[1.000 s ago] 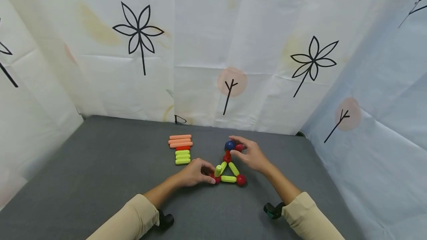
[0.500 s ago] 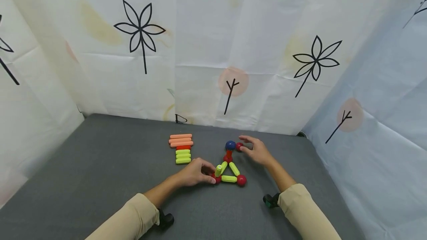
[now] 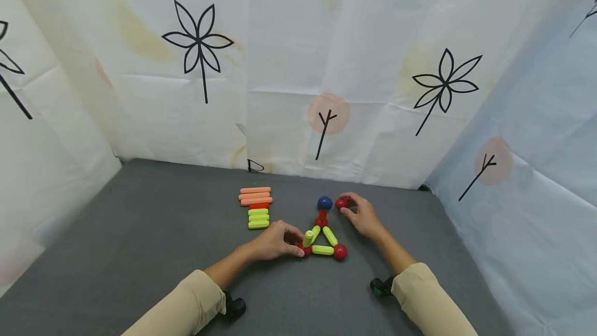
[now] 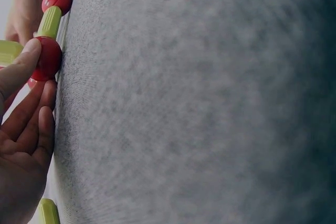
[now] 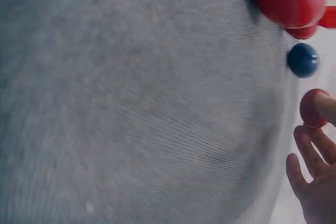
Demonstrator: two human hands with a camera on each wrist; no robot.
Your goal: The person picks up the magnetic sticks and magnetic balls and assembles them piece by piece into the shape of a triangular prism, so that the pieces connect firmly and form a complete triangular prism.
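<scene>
A triangle of three yellow-green rods with red balls at its corners lies on the dark table. My left hand (image 3: 279, 241) grips its left corner ball (image 4: 49, 59) between thumb and fingers. From that same ball a yellow-green rod (image 3: 308, 238) sticks up. A red rod (image 3: 323, 214) runs from the far corner ball (image 3: 321, 222) to a blue ball (image 3: 325, 203). My right hand (image 3: 365, 218) pinches a separate red ball (image 3: 342, 203) just right of the blue one; a gap shows between the two balls. The right corner ball (image 3: 340, 251) is untouched.
Left of the triangle lie three orange rods (image 3: 255, 196), a red rod (image 3: 259, 206) and three yellow-green rods (image 3: 258, 218) in a stacked row on the grey table (image 3: 177, 232). A patterned white cloth (image 3: 289, 134) hangs behind the table and along its sides.
My right hand has moved back from the blue ball, taken hold of the red ball beside it and drawn it a little to the right. My left hand stays on the corner ball.
</scene>
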